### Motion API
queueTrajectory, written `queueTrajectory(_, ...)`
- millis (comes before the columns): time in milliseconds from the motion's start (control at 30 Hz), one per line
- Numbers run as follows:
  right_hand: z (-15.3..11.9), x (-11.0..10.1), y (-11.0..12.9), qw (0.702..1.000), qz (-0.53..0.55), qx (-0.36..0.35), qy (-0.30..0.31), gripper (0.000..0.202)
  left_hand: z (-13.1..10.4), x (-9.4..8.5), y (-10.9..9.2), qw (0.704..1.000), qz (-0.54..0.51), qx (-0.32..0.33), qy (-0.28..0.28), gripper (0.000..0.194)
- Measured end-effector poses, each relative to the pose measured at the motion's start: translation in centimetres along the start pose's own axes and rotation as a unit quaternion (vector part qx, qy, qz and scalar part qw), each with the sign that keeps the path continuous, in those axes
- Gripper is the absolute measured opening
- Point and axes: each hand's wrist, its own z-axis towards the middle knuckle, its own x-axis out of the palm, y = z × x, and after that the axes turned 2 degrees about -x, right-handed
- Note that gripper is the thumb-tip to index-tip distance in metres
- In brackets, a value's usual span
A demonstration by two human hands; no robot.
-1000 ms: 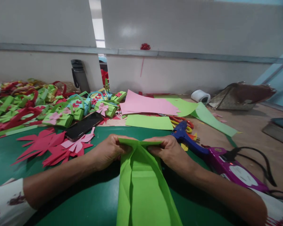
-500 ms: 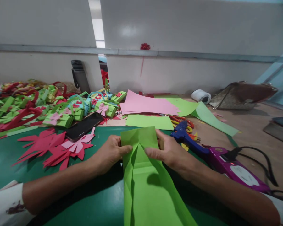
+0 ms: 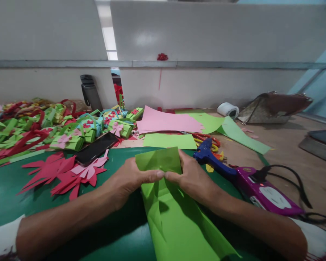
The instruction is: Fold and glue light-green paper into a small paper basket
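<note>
The step in hand appears to be forming and flattening the folded end of a green paper piece (image 3: pixel 182 226), which lies at the centre of the green tabletop (image 3: pixel 5 192) and runs from the hands toward 6 o'clock. The left hand (image 3: pixel 132 177) pinches the left side of the upright end flap (image 3: pixel 157 158), thumb on the near face; the right hand (image 3: pixel 194 177) pinches the right side likewise. Both thumb tips nearly meet at the flap's base; most fingers are hidden behind the paper. The next move seems to call for even thumb pressure drawn outward along the fold, with side edges kept aligned. The paper is smooth, matte and stiff enough to hold sharp creases; its long sides curl upward, leaving a shallow trough. From the hands, red flower cut-outs (image 3: pixel 47 167), flat with pointed petals, lie at 9 o'clock. Boxy mini paper bags (image 3: pixel 70 142) lie between 9 and 10, flat pink sheets (image 3: pixel 168 121) at 12, and a blue plastic glue gun (image 3: pixel 213 159) between 2 and 3.
</note>
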Motion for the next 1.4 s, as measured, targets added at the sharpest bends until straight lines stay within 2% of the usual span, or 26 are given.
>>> queueTrajectory(167, 0.1, 0.0, 0.1, 1.000, -0.020, -0.015, -0.015, 0.039, -0.3, 0.7, -0.5, 1.000, 0.024, -0.003, -0.018, 0.046)
queueTrajectory(333, -0.1, -0.2, 0.2, 1.000, 0.014, 0.008, -0.006, 0.039, -0.1, 0.4, -0.4, 0.997, 0.032, -0.036, -0.060, 0.034)
queueTrajectory(500, -0.4, -0.5, 0.2, 0.988, 0.104, 0.094, 0.056, 0.030, 0.3, -0.3, -0.1, 0.989, 0.069, -0.074, -0.109, 0.019)
queueTrajectory(600, -0.5, -0.6, 0.2, 0.969, 0.172, 0.154, 0.089, 0.021, 0.4, -0.4, -0.2, 0.990, 0.072, -0.072, -0.097, 0.017)
queueTrajectory(733, -0.6, -0.7, 0.3, 0.959, 0.209, 0.166, 0.098, 0.018, 0.3, -0.3, -0.2, 0.995, 0.039, -0.060, -0.069, 0.017)
queueTrajectory(833, -0.6, -0.9, 0.3, 0.959, 0.210, 0.162, 0.098, 0.016, 0.2, -0.2, 0.0, 0.995, 0.024, -0.069, -0.063, 0.019)
queueTrajectory(1033, -0.4, -1.1, 0.1, 0.978, 0.152, 0.097, 0.103, 0.019, -0.1, 0.2, 0.4, 0.992, -0.037, -0.099, -0.064, 0.026)
queueTrajectory(1233, -0.3, -1.1, 0.0, 0.979, 0.132, 0.114, 0.106, 0.017, 0.0, 0.0, 0.9, 0.994, -0.030, -0.098, -0.040, 0.028)
queueTrajectory(1400, -0.3, -1.0, 0.0, 0.975, 0.154, 0.102, 0.121, 0.017, 0.1, -0.1, 1.2, 0.994, -0.040, -0.091, -0.041, 0.023)
